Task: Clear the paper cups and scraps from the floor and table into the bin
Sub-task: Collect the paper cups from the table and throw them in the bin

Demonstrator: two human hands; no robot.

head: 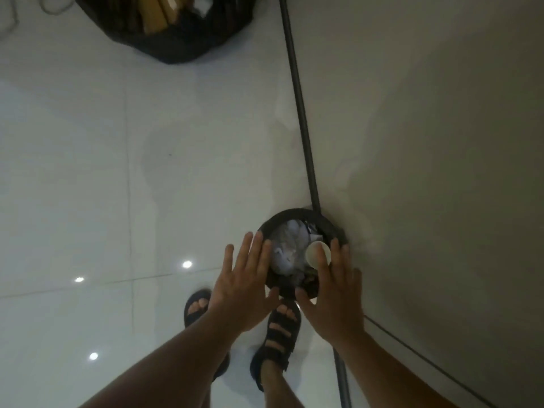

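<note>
A small round black bin stands on the white tile floor against the wall. Crumpled white paper scraps fill it, and a white paper cup lies on top at the right side, its mouth facing up. My left hand hovers over the bin's left rim with straight, spread fingers and holds nothing. My right hand hovers over the right rim, fingers straight, its index finger crossing in front of the cup. Whether it touches the cup I cannot tell.
A grey wall with a dark skirting line runs along the right. A black bag holding cardboard sits on the floor at the top. My sandalled feet stand just below the bin.
</note>
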